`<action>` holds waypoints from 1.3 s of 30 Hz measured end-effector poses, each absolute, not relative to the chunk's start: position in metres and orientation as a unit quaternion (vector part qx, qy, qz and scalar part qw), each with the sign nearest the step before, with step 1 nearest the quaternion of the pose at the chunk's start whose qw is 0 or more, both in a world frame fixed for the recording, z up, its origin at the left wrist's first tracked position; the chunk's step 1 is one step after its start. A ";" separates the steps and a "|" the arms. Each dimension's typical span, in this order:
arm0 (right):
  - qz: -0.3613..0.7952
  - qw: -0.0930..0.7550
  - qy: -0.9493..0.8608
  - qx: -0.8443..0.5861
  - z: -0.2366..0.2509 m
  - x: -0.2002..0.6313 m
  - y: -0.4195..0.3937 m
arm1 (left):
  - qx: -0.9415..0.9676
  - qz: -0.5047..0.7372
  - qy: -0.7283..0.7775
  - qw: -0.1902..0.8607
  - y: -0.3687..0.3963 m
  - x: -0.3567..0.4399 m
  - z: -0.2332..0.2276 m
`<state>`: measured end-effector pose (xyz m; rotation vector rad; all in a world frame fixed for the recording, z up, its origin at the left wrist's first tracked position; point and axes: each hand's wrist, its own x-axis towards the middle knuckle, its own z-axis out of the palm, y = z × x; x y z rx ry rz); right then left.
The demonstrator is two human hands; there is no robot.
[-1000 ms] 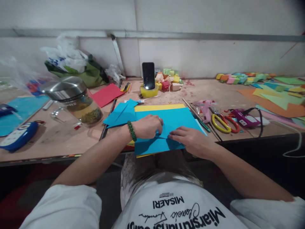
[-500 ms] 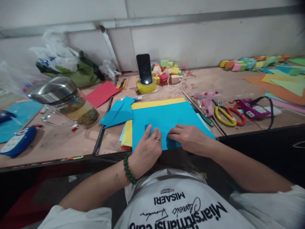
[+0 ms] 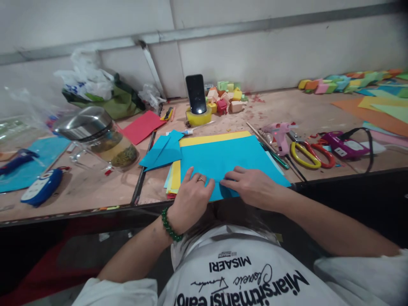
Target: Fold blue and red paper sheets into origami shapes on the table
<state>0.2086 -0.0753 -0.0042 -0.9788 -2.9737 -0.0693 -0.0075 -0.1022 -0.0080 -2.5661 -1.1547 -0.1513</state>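
Workbench (image 3: 95, 187): worn tan plywood top, scuffed and stained, dark front edge, ran the full width of the view. A dark seam (image 3: 142, 170) split the top just left of centre. Behind the bench stood a white panelled wall (image 3: 255, 46), grubby, with a grey horizontal rail (image 3: 239, 26) across it above the bench. A slanted grey strut (image 3: 152, 63) dropped from the rail to the back of the bench. Below the bench's front edge everything was dark; a red patch (image 3: 41, 272) showed low on the left. Light was flat and even, shadows soft.
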 end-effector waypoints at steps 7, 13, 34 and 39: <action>-0.033 -0.005 -0.964 -0.263 -0.008 0.207 -0.069 | -0.896 -0.079 -0.404 0.165 -0.108 -0.009 -0.012; -0.083 0.058 -0.953 -0.284 -0.017 0.255 -0.080 | -0.888 -0.122 -0.411 0.168 -0.115 -0.021 -0.016; -0.081 0.166 -0.923 -0.337 -0.034 0.227 -0.083 | -0.866 -0.138 -0.456 0.149 -0.122 -0.027 -0.023; -0.077 0.157 -0.901 -0.398 -0.034 0.243 -0.090 | -0.856 -0.162 -0.468 0.148 -0.128 -0.038 -0.026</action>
